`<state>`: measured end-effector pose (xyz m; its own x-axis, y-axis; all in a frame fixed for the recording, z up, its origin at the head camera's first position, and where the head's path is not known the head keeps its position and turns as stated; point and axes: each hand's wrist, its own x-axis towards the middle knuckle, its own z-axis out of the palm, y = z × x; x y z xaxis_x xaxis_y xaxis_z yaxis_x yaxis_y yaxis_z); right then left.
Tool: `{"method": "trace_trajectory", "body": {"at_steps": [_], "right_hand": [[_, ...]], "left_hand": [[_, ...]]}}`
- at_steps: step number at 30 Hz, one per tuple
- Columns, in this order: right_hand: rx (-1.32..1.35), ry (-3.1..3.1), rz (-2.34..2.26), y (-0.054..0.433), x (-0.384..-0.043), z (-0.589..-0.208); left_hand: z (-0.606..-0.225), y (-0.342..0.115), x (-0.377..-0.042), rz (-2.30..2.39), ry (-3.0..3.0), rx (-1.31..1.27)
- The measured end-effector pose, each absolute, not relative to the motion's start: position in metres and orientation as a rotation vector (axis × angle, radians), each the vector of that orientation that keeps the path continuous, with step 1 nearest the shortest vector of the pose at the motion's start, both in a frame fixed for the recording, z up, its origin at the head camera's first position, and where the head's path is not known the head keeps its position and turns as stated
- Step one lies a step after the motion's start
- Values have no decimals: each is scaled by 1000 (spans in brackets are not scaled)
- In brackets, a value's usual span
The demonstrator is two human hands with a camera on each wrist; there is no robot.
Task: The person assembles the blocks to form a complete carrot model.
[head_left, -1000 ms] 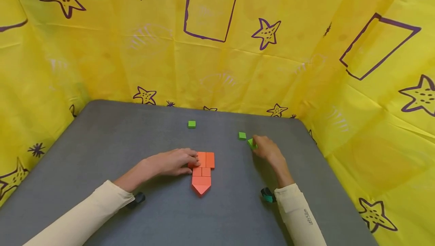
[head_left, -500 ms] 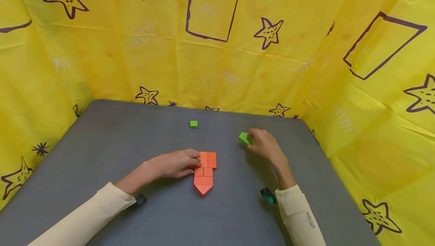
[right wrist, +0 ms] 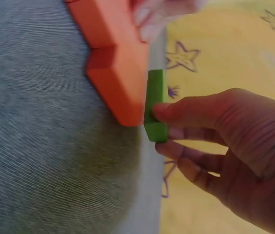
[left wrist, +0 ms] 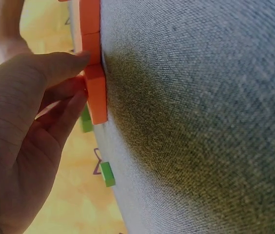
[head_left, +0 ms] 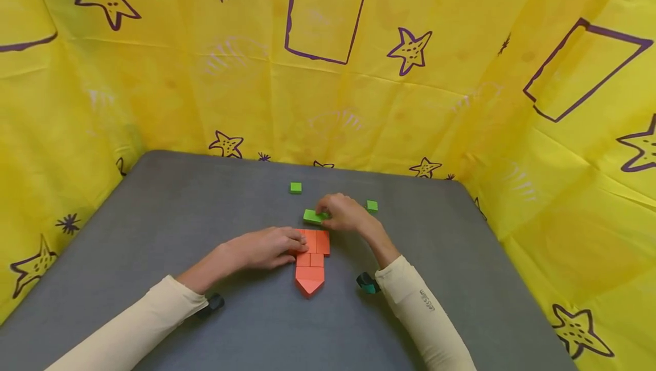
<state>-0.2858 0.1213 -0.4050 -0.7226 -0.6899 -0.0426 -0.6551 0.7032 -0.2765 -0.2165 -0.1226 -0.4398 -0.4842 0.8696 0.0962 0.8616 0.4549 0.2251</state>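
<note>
Several flat orange blocks (head_left: 310,274) lie together on the grey table in an arrow-like shape, its point toward me. My left hand (head_left: 263,247) rests at their left side; in the left wrist view its thumb and fingertips touch an orange block (left wrist: 97,100). Part of that block is covered by the fingers in the head view. Beyond the shape's far edge my right hand (head_left: 348,213) pinches a long green block (head_left: 312,217) between thumb and fingers. The right wrist view shows this green block (right wrist: 155,92) close to the orange ones; contact with the table cannot be made out.
A small green block (head_left: 295,188) lies farther back, left of the right hand. Another small green block (head_left: 372,206) sits to the right, just past the right wrist. Yellow patterned cloth (head_left: 246,98) hangs around the back and sides of the grey table (head_left: 205,189).
My right hand has carried the long green block leftward, from beside the right small green block to beyond the orange shape. My left hand has stayed at the orange blocks.
</note>
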Motion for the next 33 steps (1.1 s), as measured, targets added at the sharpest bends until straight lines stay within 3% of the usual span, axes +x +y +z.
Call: {"method": "trace_trajectory", "body": {"at_steps": [18, 33], "right_hand": [[-1247, 2608, -300, 111, -289, -414], [-1182, 2621, -315, 109, -284, -413]], "left_hand": [[-442, -123, -219, 407, 2647, 1572], [-440, -121, -218, 403, 2641, 1557]]}}
